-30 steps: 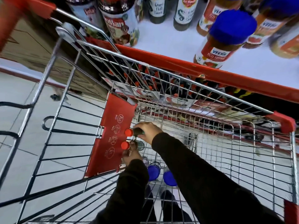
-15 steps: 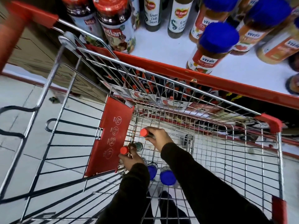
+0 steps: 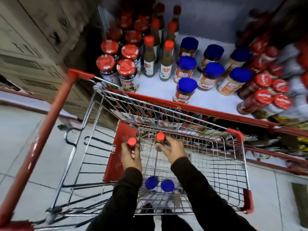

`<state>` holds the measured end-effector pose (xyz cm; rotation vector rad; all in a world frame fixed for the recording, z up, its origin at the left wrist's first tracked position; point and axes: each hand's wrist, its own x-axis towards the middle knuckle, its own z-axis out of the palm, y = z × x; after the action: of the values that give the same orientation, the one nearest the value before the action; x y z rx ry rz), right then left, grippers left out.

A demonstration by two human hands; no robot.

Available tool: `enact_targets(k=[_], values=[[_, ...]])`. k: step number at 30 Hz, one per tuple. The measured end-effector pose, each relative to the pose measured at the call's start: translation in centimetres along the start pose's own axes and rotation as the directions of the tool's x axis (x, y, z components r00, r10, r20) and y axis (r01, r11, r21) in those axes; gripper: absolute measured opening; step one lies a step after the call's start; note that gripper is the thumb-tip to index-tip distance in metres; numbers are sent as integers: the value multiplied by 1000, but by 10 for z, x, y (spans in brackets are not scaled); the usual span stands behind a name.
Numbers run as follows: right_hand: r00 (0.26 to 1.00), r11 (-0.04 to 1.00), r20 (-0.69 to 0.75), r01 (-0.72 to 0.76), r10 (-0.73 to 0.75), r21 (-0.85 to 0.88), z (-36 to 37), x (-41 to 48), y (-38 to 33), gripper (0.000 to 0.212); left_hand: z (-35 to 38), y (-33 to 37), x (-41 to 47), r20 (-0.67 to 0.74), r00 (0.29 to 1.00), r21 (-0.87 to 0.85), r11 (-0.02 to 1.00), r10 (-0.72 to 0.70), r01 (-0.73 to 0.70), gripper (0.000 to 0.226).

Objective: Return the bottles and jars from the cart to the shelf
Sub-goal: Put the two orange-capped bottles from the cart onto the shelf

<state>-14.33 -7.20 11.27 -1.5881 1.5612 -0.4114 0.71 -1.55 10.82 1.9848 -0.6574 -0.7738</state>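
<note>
My left hand (image 3: 130, 156) grips a dark bottle with an orange-red cap (image 3: 132, 142), held upright over the cart's left side. In my right hand (image 3: 173, 150) is a second bottle with the same red cap (image 3: 160, 137), also upright, above the wire cart basket (image 3: 216, 172). Two blue-lidded jars (image 3: 151, 182) stand on the cart floor just below my wrists. Beyond the cart lies the white shelf (image 3: 156, 87), holding red-capped green sauce bottles (image 3: 165, 64) and blue-lidded jars (image 3: 184, 90).
The cart's red child-seat flap (image 3: 116, 152) stands beside my left hand. Its red handle (image 3: 41, 135) runs down the left. Red-lidded jars (image 3: 126, 75) fill the shelf's left, more red lids (image 3: 265, 97) its right. A red shelf lip (image 3: 200, 107) fronts the cart.
Both hands have lifted their bottles from lying to upright and higher in the cart. My view has tilted up, showing much more of the shelf.
</note>
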Motion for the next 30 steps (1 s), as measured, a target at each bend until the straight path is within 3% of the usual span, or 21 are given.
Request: enact_targets(k=[5,10,16,19,30], values=[[989,996,-115,89,-89,-1,-34,-2,-45,42,-22,50,17,108,981,-96,984,160,-150,29],[911,968,-331,246,-245,-40,-68,2,-91,37,-31,106,31,111,948,-217,939,297,-268,35],[877,962,-431,265,-213,63,-98,19,-134,41,-32,170,50,75,882,-215,871,466,-442,36],[842,959,-492,280,-220,50,-108,37,-150,30,-25,198,65,55,856,-216,843,514,-493,39],[907,988,-398,92,-134,-123,-109,97,-164,29,13,215,127,202,834,45,846,514,-532,36]])
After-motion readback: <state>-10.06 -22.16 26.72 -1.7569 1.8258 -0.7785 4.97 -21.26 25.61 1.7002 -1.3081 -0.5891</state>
